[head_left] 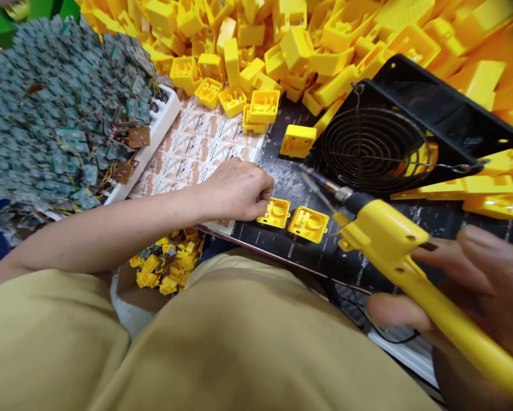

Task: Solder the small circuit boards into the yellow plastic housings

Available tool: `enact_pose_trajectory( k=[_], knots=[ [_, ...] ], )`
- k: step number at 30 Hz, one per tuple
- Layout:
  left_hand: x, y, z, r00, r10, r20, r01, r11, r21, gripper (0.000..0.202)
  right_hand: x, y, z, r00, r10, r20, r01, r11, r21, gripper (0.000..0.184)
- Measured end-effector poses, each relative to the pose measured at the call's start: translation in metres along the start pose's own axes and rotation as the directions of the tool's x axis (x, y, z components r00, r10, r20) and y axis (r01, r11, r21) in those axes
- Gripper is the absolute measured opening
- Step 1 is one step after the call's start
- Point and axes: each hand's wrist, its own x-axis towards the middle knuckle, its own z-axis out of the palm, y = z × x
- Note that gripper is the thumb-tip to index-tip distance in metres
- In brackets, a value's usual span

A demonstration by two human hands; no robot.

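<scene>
The right hand (pixel 479 279) is wrapped round the handle of a yellow soldering gun (pixel 385 228), thumb on one side and fingers on the other. The gun slants up toward the left, its metal tip showing between the fan and the two open cases. The left hand (pixel 241 188) is curled, knuckles up, its fingertips at the edge of the first case (pixel 276 212); whether they pinch it or only rest there I cannot tell, as the hand hides that side. The first case lies open side up on the black mat (pixel 280 180), with the second case (pixel 309 224), also open side up, just beside it. Farther back, a yellow box (pixel 298 141) stands near the black fan (pixel 368 142), which leans with its round grille toward the person. Left of the mat is a printed sheet (pixel 188 154), then a white tray (pixel 166 114) piled with circuit boards (pixel 68 114). A heap of yellow cases (pixel 248 34) fills the back, and more yellow pieces (pixel 171 262) lie below the bench edge.
</scene>
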Motion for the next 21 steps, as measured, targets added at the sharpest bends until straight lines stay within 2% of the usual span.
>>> enact_pose_trajectory(
  k=[2,4,7,9,12,14,16,18,21],
  knots=[
    [0.0,0.001,0.001,1.0,0.003,-0.009,-0.003,1.0,0.015,0.018,0.005,-0.002,0.004,0.995,-0.099,0.031,0.099,0.995,-0.022,0.071],
    [0.0,0.002,0.002,1.0,0.005,-0.015,-0.005,1.0,0.026,0.017,0.012,-0.002,0.013,0.981,-0.175,0.086,0.18,0.982,-0.058,0.057],
    [-0.002,0.001,-0.002,1.0,0.005,-0.008,-0.005,1.0,0.013,0.015,0.023,0.004,0.031,0.948,-0.301,0.098,0.312,0.944,-0.112,0.027],
    [-0.006,-0.004,-0.006,1.0,0.005,-0.012,-0.005,0.999,-0.042,0.015,0.025,0.011,0.042,0.934,-0.341,0.11,0.353,0.929,-0.116,0.018],
    [-0.016,-0.011,-0.008,0.993,0.022,-0.112,-0.039,0.987,-0.158,0.02,0.021,0.02,0.053,0.943,-0.31,0.126,0.323,0.94,-0.11,0.031],
    [-0.023,-0.011,0.001,0.973,0.096,-0.212,-0.14,0.97,-0.201,0.026,0.015,0.023,0.058,0.958,-0.256,0.131,0.269,0.958,-0.095,0.04],
    [-0.027,-0.005,0.016,0.936,0.219,-0.277,-0.273,0.946,-0.175,0.037,0.011,0.022,0.063,0.97,-0.214,0.118,0.223,0.972,-0.073,0.043],
    [-0.028,0.0,0.032,0.916,0.297,-0.269,-0.329,0.941,-0.082,0.042,0.009,0.02,0.071,0.975,-0.196,0.102,0.203,0.977,-0.058,0.041],
    [-0.03,-0.001,0.043,0.946,0.267,-0.185,-0.258,0.964,0.069,0.038,0.01,0.018,0.085,0.985,-0.166,0.056,0.167,0.986,-0.016,0.042]
  ],
)
